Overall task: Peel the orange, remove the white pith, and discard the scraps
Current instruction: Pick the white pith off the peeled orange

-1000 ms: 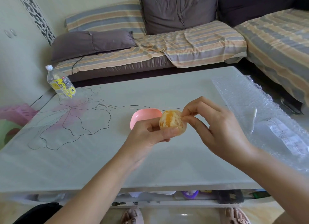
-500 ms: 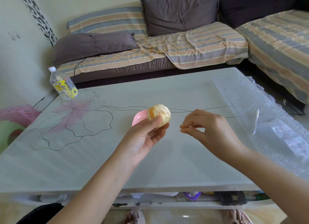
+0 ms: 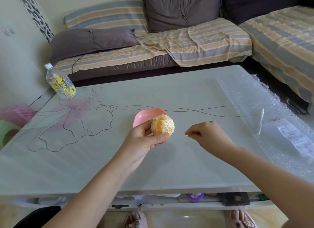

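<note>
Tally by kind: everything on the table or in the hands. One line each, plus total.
Peeled orange: 1, held in the left hand
Pink dish: 1
Plastic bottle: 1
Bubble wrap sheet: 1
Small white scrap, likely pith: 1, pinched by the right hand
Total: 5

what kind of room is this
Most likely a home living room. A corner sofa with striped covers and grey cushions runs along the back. In front of it stands a low table with a flower drawn on its top, and a water bottle on it.
</note>
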Tool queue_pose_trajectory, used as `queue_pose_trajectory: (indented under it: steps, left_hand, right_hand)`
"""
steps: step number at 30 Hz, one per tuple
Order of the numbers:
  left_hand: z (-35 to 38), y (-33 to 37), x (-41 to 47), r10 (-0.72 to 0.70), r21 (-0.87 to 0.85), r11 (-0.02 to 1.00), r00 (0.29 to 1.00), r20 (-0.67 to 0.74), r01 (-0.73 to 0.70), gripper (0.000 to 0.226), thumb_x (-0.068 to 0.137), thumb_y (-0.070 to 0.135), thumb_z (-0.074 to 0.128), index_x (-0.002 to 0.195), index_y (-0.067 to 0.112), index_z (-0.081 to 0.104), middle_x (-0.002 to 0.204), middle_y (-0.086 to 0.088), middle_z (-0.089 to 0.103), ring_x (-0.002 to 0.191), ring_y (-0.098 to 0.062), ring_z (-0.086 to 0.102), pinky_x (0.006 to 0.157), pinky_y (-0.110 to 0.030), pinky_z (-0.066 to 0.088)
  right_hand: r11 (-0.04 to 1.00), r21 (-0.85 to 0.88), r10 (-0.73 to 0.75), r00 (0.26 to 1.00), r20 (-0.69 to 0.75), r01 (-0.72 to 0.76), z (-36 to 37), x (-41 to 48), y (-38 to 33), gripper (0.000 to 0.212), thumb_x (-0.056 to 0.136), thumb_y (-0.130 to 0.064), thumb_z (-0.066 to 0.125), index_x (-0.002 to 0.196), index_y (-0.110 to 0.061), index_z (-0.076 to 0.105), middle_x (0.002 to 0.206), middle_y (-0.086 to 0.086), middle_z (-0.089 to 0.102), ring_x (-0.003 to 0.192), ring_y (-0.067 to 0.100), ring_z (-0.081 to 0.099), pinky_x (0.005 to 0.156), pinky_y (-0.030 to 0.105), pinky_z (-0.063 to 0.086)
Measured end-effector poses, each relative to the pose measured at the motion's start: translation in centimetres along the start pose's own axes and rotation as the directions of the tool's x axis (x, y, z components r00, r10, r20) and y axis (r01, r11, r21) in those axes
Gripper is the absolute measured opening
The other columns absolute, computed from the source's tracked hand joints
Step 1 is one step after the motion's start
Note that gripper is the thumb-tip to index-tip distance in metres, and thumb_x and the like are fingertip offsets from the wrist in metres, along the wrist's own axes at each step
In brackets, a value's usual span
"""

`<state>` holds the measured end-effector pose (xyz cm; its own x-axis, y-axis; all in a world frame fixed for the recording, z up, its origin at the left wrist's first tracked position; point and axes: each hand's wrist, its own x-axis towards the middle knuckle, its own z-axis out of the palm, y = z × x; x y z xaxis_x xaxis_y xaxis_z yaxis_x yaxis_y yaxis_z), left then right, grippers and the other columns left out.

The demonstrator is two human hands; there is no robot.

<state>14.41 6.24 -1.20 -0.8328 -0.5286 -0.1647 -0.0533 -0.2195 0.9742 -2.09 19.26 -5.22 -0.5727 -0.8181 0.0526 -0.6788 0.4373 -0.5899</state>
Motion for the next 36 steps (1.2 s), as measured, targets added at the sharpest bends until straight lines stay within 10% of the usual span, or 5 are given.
queue_pose_trajectory:
  steps: [7,15,36]
  left_hand:
    - [-0.1,-0.1,0.1,0.041,0.197,0.98,0.999,-0.007,-0.038,0.054,0.054,0.013,0.088,0.104,0.021,0.068,0.096,0.009,0.073,0.094,-0.004,0.066,0.084,-0.021,0.052]
    - [0.7,0.0,-0.2,0.136,0.417,0.904,0.988,-0.069,-0.096,0.062,0.062,0.008,0.087,0.11,0.037,0.062,0.106,0.002,0.069,0.093,-0.014,0.069,0.082,-0.017,0.053]
    - [2.5,0.5,-1.3,0.475,0.718,0.571,0.874,0.106,-0.398,0.068,0.067,0.012,0.085,0.128,0.026,0.058,0.117,0.011,0.063,0.094,-0.002,0.062,0.089,-0.015,0.05]
  right_hand:
    - [0.999,0.033,0.004,0.997,-0.076,-0.001,-0.9,0.2,-0.9,0.019,0.07,-0.012,0.076,0.07,-0.025,0.061,0.063,-0.011,0.058,0.063,0.003,0.054,0.058,0.016,0.042]
    - [0.885,0.301,-0.295,0.929,-0.223,0.354,-3.8,-2.0,-4.5,0.016,0.081,-0.02,0.072,0.095,-0.025,0.074,0.088,-0.011,0.064,0.079,0.005,0.063,0.069,0.014,0.05]
    - [0.87,0.142,-0.449,0.877,-0.171,0.473,-4.9,-3.0,-4.2,0.012,0.076,-0.012,0.075,0.076,-0.021,0.068,0.074,-0.013,0.06,0.072,0.007,0.058,0.067,0.012,0.045]
